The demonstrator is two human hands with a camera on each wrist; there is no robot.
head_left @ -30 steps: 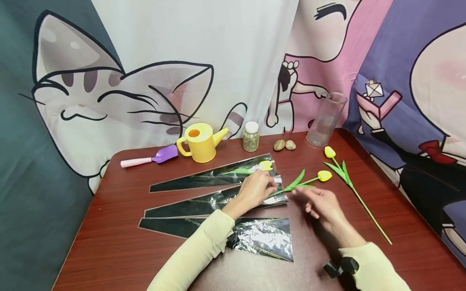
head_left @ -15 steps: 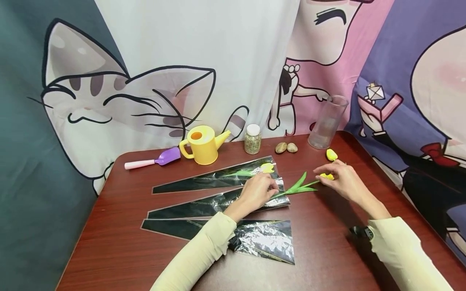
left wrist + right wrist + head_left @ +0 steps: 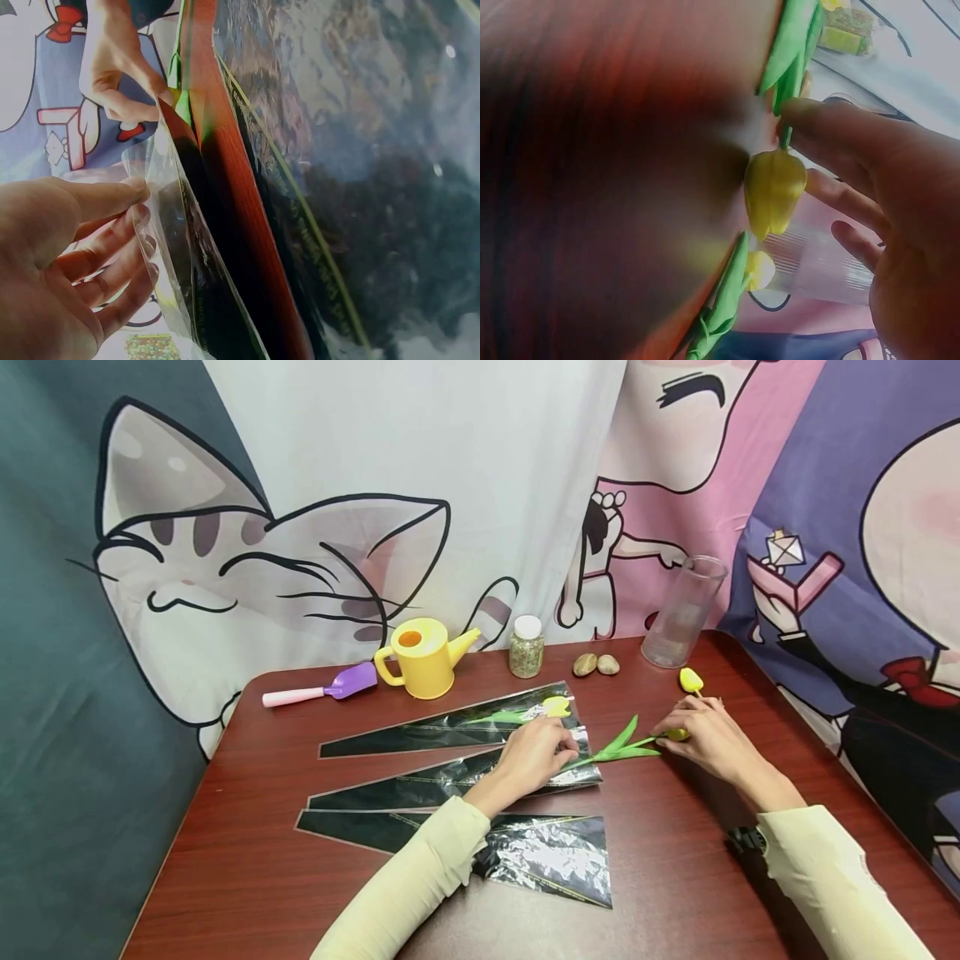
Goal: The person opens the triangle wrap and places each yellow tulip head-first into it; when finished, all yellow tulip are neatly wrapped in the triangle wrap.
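My left hand [image 3: 528, 752] pinches the open edge of the middle dark, clear-fronted plastic flower sleeve [image 3: 442, 778]; in the left wrist view its thumb and fingertips meet the clear film [image 3: 161, 199]. A yellow tulip [image 3: 618, 749] lies with its stem running over the mouth of that sleeve, the lower end hidden by the left hand. At the other end, my right hand [image 3: 708, 739] pinches the stem just below the bloom. The right wrist view shows the yellow bloom [image 3: 776, 191] hanging beside the right hand's fingers [image 3: 840, 135].
Another sleeve [image 3: 390, 735] behind holds a tulip [image 3: 557, 707]; a third [image 3: 551, 856] lies in front. A further tulip [image 3: 691, 680] is partly behind the right hand. Along the back are a trowel [image 3: 322, 692], watering can [image 3: 427, 662], jar [image 3: 527, 652], stones [image 3: 596, 665] and glass vase [image 3: 684, 614].
My right hand has moved right along the tulip, from near its leaves to the stem below the bloom, where it now pinches. The left hand has stayed at the middle sleeve.
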